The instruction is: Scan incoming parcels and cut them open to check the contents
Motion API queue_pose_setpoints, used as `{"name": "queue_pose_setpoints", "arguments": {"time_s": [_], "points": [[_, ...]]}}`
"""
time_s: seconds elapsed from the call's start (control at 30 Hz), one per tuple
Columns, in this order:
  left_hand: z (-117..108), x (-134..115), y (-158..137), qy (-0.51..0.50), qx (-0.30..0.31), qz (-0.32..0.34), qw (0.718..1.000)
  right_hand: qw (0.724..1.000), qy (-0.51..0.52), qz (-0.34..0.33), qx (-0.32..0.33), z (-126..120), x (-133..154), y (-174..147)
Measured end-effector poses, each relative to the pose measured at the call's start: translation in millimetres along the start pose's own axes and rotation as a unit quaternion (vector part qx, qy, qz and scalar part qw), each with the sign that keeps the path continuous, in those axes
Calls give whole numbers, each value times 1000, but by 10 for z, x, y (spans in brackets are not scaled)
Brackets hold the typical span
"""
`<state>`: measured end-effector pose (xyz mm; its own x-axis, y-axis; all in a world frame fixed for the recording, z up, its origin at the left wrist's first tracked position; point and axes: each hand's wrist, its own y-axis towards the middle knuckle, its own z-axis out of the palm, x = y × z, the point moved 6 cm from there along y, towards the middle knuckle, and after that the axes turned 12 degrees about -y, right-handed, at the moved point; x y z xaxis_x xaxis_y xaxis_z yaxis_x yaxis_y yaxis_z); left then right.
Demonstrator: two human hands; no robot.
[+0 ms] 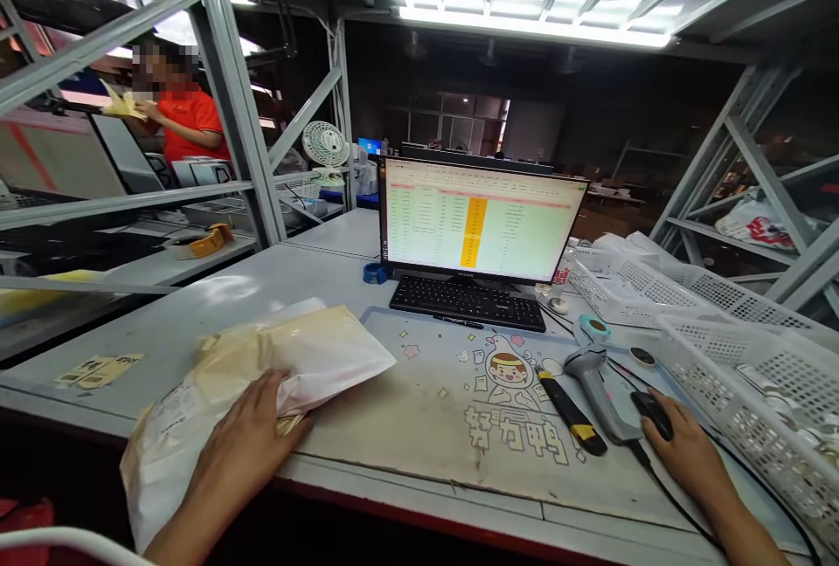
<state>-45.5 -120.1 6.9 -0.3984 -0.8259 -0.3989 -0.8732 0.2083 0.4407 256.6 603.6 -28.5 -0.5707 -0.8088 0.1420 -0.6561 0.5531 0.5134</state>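
At the table's front edge my left hand (246,431) is closed on a bunch of white and yellowish plastic mailing bags (328,343), its thumb at their lower edge. Part of the bunch hangs over the edge beside my forearm. My right hand (685,448) is wrapped over a black computer mouse (654,413) on the desk mat. Just left of the mouse lie a grey barcode scanner (603,396) and a black and yellow utility knife (570,409). Ahead stand a black keyboard (468,300) and a lit monitor (481,217) showing a spreadsheet with an orange column.
White perforated baskets (727,409) line the right side, small items inside. A blue tape roll (376,273) sits beside the monitor, a teal one (593,327) behind the scanner. Paper labels (98,371) lie at left. Beyond the metal rack (226,86), a person in red (190,116) handles something yellow.
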Motion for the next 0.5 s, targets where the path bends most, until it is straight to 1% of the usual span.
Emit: {"name": "queue_pose_setpoints", "arguments": {"time_s": [0.07,0.13,0.23,0.3,0.43,0.5], "points": [[-50,-86,62,34,14,-9,999,1000,4,7,4,-1,-31,3],[-83,-216,129,59,24,1,998,1000,9,10,3,-21,-33,-3],[-94,-424,218,70,33,23,997,1000,22,8,-19,-99,6,-20],[-84,-511,258,69,36,21,997,999,20,20,-33,-153,15,-32],[-12,-521,286,49,60,0,997,998,-11,55,-19,-173,-6,-42],[21,-481,281,45,58,-2,997,998,-20,59,-8,-162,-3,-48]]}}
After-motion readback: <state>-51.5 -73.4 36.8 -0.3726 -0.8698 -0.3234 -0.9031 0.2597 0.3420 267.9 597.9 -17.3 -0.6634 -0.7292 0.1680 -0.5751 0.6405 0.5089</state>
